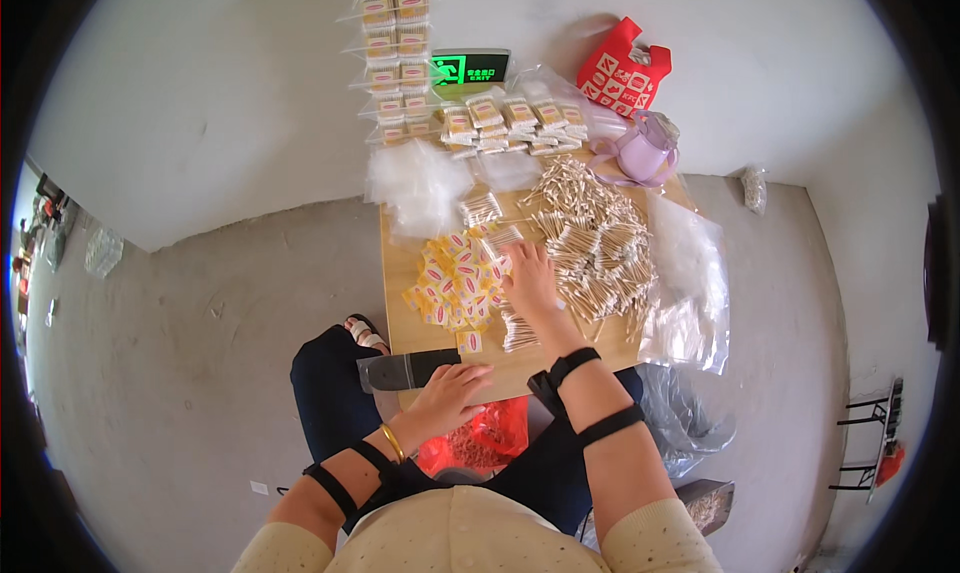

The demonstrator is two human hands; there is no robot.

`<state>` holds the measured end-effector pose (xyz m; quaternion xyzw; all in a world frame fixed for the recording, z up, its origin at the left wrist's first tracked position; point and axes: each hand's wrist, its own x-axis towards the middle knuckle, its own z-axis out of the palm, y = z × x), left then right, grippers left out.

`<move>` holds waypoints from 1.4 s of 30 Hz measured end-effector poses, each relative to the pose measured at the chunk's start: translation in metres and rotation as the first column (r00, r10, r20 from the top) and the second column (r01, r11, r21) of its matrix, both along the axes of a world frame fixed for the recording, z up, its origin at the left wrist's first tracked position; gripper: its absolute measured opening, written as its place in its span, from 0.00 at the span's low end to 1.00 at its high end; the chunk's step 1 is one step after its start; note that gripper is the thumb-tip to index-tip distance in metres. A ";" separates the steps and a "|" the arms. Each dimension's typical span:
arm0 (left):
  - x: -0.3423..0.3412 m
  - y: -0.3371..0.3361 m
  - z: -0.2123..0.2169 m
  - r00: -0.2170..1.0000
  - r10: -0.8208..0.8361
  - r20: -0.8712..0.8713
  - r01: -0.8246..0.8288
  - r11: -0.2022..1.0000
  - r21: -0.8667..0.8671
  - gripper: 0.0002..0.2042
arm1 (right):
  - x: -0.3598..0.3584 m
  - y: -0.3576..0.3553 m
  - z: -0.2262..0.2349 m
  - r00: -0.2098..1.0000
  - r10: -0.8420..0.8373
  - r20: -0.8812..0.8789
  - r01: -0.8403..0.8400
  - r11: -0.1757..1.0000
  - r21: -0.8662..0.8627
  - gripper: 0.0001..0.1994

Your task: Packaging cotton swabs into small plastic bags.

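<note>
My right hand point(530, 278) reaches over the middle of the table, its fingers bent round the near end of a small bundle of cotton swabs point(498, 241). Part of that grip is hidden. Beside it on the left lies a heap of small yellow-and-white printed cards point(455, 281); on the right is a large pile of loose cotton swabs point(605, 248). Another swab bundle point(481, 209) lies beyond, and more swabs point(518, 331) lie below my right wrist. My left hand point(450, 398) is at the table's front edge, fingers stretched out, holding nothing, near a dark flat pad point(418, 369).
Packed swab packets point(520, 118) are stacked at the back, with clear plastic bags point(415, 188) to their left. A lilac bag point(645, 153) and red bag point(625, 73) stand back right. Plastic sheeting point(690, 293) overhangs the right edge. Below sits a red-lined container point(505, 428).
</note>
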<state>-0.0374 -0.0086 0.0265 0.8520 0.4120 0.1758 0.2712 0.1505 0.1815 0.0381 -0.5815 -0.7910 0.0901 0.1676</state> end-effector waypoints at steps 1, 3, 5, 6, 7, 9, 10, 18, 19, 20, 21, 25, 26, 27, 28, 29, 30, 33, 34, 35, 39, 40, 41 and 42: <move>0.001 0.002 0.001 1.000 -0.002 0.005 0.002 1.000 0.000 0.22 | 0.005 0.012 -0.005 1.000 -0.002 0.005 0.002 1.000 0.000 0.26; 0.001 0.004 0.002 1.000 0.002 0.022 -0.001 0.999 -0.041 0.20 | 0.008 0.033 -0.010 0.961 0.095 0.261 -0.151 0.968 0.202 0.26; 0.000 0.006 0.002 1.000 0.012 0.029 -0.010 0.998 -0.064 0.19 | 0.007 0.048 -0.011 0.941 0.145 0.305 -0.183 0.978 0.097 0.26; -0.001 0.007 0.003 0.999 0.016 0.033 -0.013 0.996 -0.083 0.19 | 0.005 0.054 -0.012 0.929 0.179 0.325 -0.222 0.970 0.100 0.25; -0.001 0.008 0.004 0.999 0.017 0.035 -0.014 0.996 -0.085 0.19 | 0.005 0.059 -0.013 0.915 0.210 0.345 -0.259 0.961 0.102 0.24; -0.002 0.010 0.004 0.999 0.016 0.050 -0.010 0.993 -0.114 0.18 | 0.004 0.064 -0.012 0.896 0.248 0.369 -0.286 0.957 0.049 0.23; -0.003 0.010 0.004 0.999 0.019 0.051 -0.013 0.993 -0.115 0.18 | 0.002 0.065 -0.009 0.876 0.285 0.390 -0.309 0.951 -0.001 0.22; -0.003 0.038 0.028 0.810 0.412 0.417 -0.247 0.885 -0.395 0.15 | -0.002 0.031 0.039 0.937 0.252 0.241 -0.303 0.931 0.205 0.12; 0.001 0.046 0.033 0.809 0.415 0.416 -0.252 0.885 -0.392 0.15 | -0.007 0.016 0.049 0.936 0.289 0.203 -0.331 0.917 0.221 0.12; 0.006 0.056 0.039 0.595 0.570 0.567 -0.179 0.782 -0.597 0.17 | -0.013 0.002 0.056 0.935 0.293 0.201 -0.335 0.915 0.225 0.12; 0.009 0.063 0.044 0.335 0.708 0.621 -0.031 0.667 -0.744 0.20 | -0.016 -0.014 0.065 0.915 0.343 0.215 -0.391 0.885 0.254 0.12; 0.011 0.069 0.053 0.349 0.754 0.557 0.015 0.589 -0.808 0.20 | -0.024 -0.061 0.098 0.901 0.396 0.177 -0.432 0.854 0.290 0.12; 0.010 0.061 0.063 0.344 0.745 0.572 -0.019 0.615 -0.789 0.19 | -0.019 -0.070 0.105 0.924 0.373 0.081 -0.379 0.869 0.318 0.21; 0.008 0.054 0.071 0.336 0.735 0.589 -0.057 0.640 -0.766 0.18 | -0.016 -0.080 0.118 0.925 0.372 0.080 -0.377 0.866 0.329 0.21; 0.002 0.049 0.073 0.337 0.733 0.591 -0.066 0.644 -0.762 0.18 | -0.014 -0.091 0.132 0.942 0.337 -0.002 -0.322 0.901 0.290 0.27; -0.005 0.043 0.075 0.323 0.702 0.635 -0.048 0.682 -0.729 0.18 | -0.011 -0.101 0.138 0.952 0.296 -0.084 -0.268 0.932 0.244 0.33; -0.009 0.041 0.081 0.312 0.661 0.682 -0.025 0.723 -0.690 0.18 | -0.005 -0.110 0.136 0.956 0.215 -0.198 -0.173 0.962 0.211 0.38; -0.014 0.035 0.106 0.304 0.594 0.744 0.125 0.750 -0.650 0.19 | 0.017 -0.127 0.135 0.786 0.138 -0.602 -0.164 0.986 0.012 0.33; -0.018 0.032 0.113 0.315 0.589 0.744 0.122 0.752 -0.648 0.19 | 0.019 -0.134 0.138 0.708 0.126 -0.695 -0.208 0.978 -0.034 0.26; -0.022 0.029 0.119 0.289 0.570 0.769 0.200 0.750 -0.631 0.19 | 0.019 -0.141 0.142 0.701 0.127 -0.702 -0.204 0.979 -0.027 0.26; -0.024 0.023 0.128 0.225 0.541 0.810 0.358 0.727 -0.585 0.17 | 0.024 -0.158 0.148 0.549 0.078 -0.832 -0.334 0.933 -0.133 0.16; -0.024 0.021 0.130 0.234 0.536 0.812 0.357 0.729 -0.584 0.17 | 0.026 -0.160 0.149 0.504 0.065 -0.861 -0.350 0.927 -0.135 0.14; -0.024 0.019 0.133 0.222 0.532 0.817 0.378 0.726 -0.575 0.16 | 0.028 -0.163 0.150 0.499 0.068 -0.864 -0.348 0.929 -0.129 0.14; -0.024 0.017 0.135 0.209 0.529 0.822 0.398 0.722 -0.566 0.15 | 0.031 -0.165 0.151 0.482 0.042 -0.875 -0.340 0.930 -0.143 0.14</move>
